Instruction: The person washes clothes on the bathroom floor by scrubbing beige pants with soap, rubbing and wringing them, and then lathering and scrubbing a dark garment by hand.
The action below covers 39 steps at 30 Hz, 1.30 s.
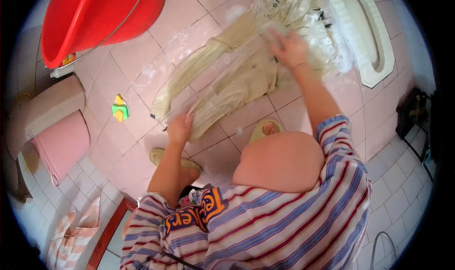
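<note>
Wet khaki trousers (241, 82) lie spread on the pink tiled floor, legs toward the lower left and waist at the upper right. Whitish suds cover the waist part. My left hand (180, 128) pinches the end of the nearer trouser leg. Over the upper part of that leg is my right hand (292, 51), smeared by motion. Its fingers are closed round a pale object (273, 34), too blurred to name, pressed to or just above the cloth.
A white squat toilet (386, 56) borders the trousers on the right. Upper left are a big red bucket (102, 23) with a wire handle and a white bottle (62, 71). A green-and-yellow object (120, 109) lies on the floor. A pink bin (64, 139) stands at left.
</note>
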Available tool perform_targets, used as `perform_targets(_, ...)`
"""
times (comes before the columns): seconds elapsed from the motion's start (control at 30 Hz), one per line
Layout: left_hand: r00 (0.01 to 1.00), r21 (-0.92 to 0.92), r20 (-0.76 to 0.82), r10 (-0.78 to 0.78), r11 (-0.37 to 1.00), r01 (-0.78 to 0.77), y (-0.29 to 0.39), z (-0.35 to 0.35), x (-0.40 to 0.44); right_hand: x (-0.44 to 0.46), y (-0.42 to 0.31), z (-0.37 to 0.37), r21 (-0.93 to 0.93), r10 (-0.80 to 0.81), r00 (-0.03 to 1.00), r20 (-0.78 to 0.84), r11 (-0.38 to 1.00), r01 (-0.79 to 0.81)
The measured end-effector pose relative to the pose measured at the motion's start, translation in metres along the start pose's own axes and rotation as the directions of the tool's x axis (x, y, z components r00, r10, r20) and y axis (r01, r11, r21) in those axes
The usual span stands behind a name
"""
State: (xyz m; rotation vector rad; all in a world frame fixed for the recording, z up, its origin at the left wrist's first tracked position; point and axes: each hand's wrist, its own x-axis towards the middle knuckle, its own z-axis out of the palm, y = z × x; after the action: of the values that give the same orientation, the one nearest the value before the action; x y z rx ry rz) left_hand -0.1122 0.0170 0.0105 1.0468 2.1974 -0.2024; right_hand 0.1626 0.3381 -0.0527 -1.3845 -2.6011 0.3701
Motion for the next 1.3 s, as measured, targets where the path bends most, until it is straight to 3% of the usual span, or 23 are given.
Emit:
perform_targets(0.1,1.0,-0.054,-0.005,-0.008,0.999,0.008,-0.009,0.015,-0.008,0.007,0.031,-0.012,-0.094,0.043,0.997,-0.058,0.994,-0.049)
perform_targets(0.17,0.998,-0.011,0.011,-0.059,0.998,0.059,-0.012,0.026,0.004,0.004,-0.006,0.005,0.019,0.294,0.949,-0.115,0.956,-0.294)
perform_targets(0.27,0.995,0.006,0.065,-0.08,0.997,0.08,0.007,0.019,0.019,-0.031,-0.099,0.022,0.304,-0.134,0.99,-0.029,0.943,0.137)
perform_targets(0.33,0.992,-0.02,0.107,-0.068,0.997,0.07,0.01,0.015,0.01,-0.067,-0.148,0.034,0.514,-0.538,0.841,-0.047,0.709,0.482)
perform_targets(0.37,0.989,-0.025,0.118,-0.087,0.996,0.091,0.008,0.012,0.01,-0.063,-0.144,0.037,0.522,-0.543,0.838,-0.052,0.7,0.486)
perform_targets(0.43,0.984,-0.032,0.124,-0.125,0.991,0.13,0.002,0.013,0.005,-0.044,-0.114,0.038,0.244,-0.555,0.812,0.181,0.825,0.51)
perform_targets(0.47,0.99,-0.047,0.107,-0.088,0.994,0.094,-0.004,0.022,0.001,-0.02,-0.082,0.031,0.132,-0.212,0.874,0.438,0.976,0.171)
perform_targets(0.5,0.994,-0.066,0.098,-0.057,0.996,0.063,-0.008,0.031,-0.007,-0.01,-0.025,0.05,0.093,-0.105,0.994,0.01,0.99,0.104)
perform_targets(0.53,0.992,-0.074,0.099,-0.076,0.994,0.084,-0.006,0.034,-0.009,0.008,-0.013,-0.001,-0.011,0.039,0.997,-0.072,0.999,-0.04)
perform_targets(0.6,0.973,-0.036,0.162,-0.165,0.984,0.173,-0.001,0.032,0.01,0.015,0.033,0.003,-0.086,-0.013,0.985,-0.169,0.996,-0.001)
perform_targets(0.67,0.917,-0.263,-0.398,-0.012,0.959,-0.101,0.007,0.013,0.024,0.019,0.031,0.006,-0.088,-0.003,0.989,-0.147,0.996,-0.01)
perform_targets(0.73,0.599,0.024,-0.799,0.056,0.998,-0.062,0.009,-0.008,0.055,0.018,0.025,0.023,-0.091,0.084,0.956,-0.281,0.989,-0.114)
perform_targets(0.77,0.604,0.01,-0.796,0.034,0.999,-0.043,0.001,-0.011,0.063,0.017,0.014,0.024,-0.091,0.067,0.962,-0.266,0.991,-0.094)
perform_targets(0.83,0.874,0.004,-0.486,-0.025,1.0,0.03,-0.013,-0.02,0.077,0.022,-0.032,0.022,0.273,0.364,0.928,-0.08,0.903,-0.33)
perform_targets(0.87,0.872,-0.001,-0.489,-0.032,0.999,0.037,-0.01,-0.022,0.074,0.022,-0.069,0.028,0.412,0.368,0.93,0.025,0.844,-0.345)
perform_targets(0.9,0.956,-0.018,-0.291,-0.034,0.999,0.03,-0.003,-0.023,0.065,0.02,-0.103,0.035,0.317,0.052,0.998,-0.029,0.947,-0.041)
perform_targets(0.93,0.996,-0.036,-0.082,-0.027,0.999,0.024,0.004,-0.023,0.056,0.009,-0.143,0.026,0.467,-0.129,0.991,0.023,0.878,0.103)
perform_targets(0.97,0.991,-0.061,-0.134,0.018,0.998,-0.027,0.005,-0.007,0.044,-0.006,-0.17,0.042,0.448,-0.294,0.944,0.151,0.872,0.2)
perform_targets(1.03,0.979,-0.072,-0.193,0.065,0.994,-0.08,0.001,0.009,0.014,-0.04,-0.201,0.07,0.53,-0.649,0.761,0.012,0.649,0.546)
perform_targets(1.13,0.992,-0.223,-0.106,-0.063,0.974,0.037,-0.018,0.01,-0.004,-0.023,-0.174,0.056,0.352,-0.703,0.681,0.206,0.703,0.619)
perform_targets(1.2,0.974,-0.287,0.113,-0.195,0.932,0.22,-0.056,0.023,-0.005,0.012,-0.13,0.045,0.208,-0.543,0.83,0.127,0.833,0.513)
perform_targets(1.27,0.978,-0.348,0.097,-0.186,0.914,0.209,-0.052,0.025,-0.014,0.052,-0.08,0.02,0.046,-0.063,0.941,0.332,0.998,0.051)
perform_targets(1.3,0.982,-0.418,0.059,-0.181,0.889,0.189,-0.049,0.024,-0.01,0.062,-0.074,0.019,0.046,-0.063,0.947,0.316,0.998,0.051)
